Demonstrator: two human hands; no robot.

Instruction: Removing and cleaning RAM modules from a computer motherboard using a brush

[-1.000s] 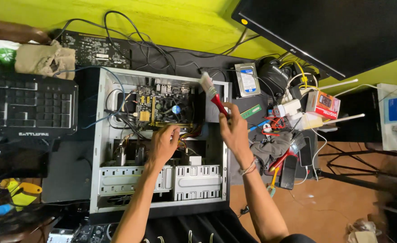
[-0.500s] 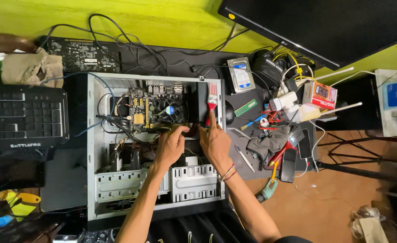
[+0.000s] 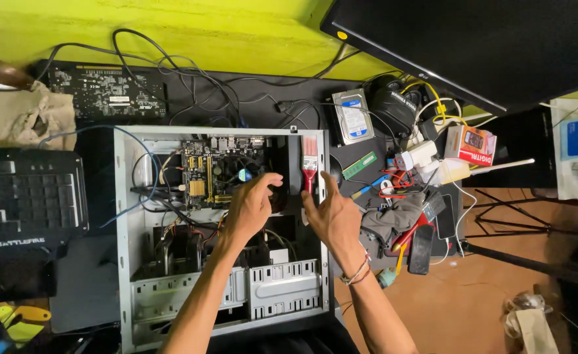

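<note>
A black desk (image 3: 190, 105) set against a yellow-green wall carries the whole scene, and a large dark monitor (image 3: 485, 46) hangs over its far right corner. The biggest thing on the desk is an open grey computer case (image 3: 121, 216), lying on its side with its panel off, so that the green motherboard (image 3: 213, 174), a tangle of internal cables and the perforated metal drive cage (image 3: 282, 288) near the person are exposed. To the left of the case sits a black keyboard (image 3: 23, 200), and beyond it lies a crumpled beige cloth (image 3: 20, 118) beside a bare graphics card (image 3: 105, 92) with black leads looping past it. Right of the case, a hard drive (image 3: 353, 117) lies label up, a green memory stick (image 3: 359, 165) lies just beside it, and a heap of wires, adapters, a grey rag and a small red and white box (image 3: 469, 145) crowds the desk edge. The person's left hand (image 3: 249, 206) hovers inside the case just below the motherboard, fingers spread and loosely curled, holding nothing. The right hand (image 3: 333, 216) is at the case's right wall, palm open with fingers extended, and its fingertips touch the red handle of a small paintbrush (image 3: 309, 157), which stands along that wall with its pale bristles pointing away from the person; the hand is not closed around it.
</note>
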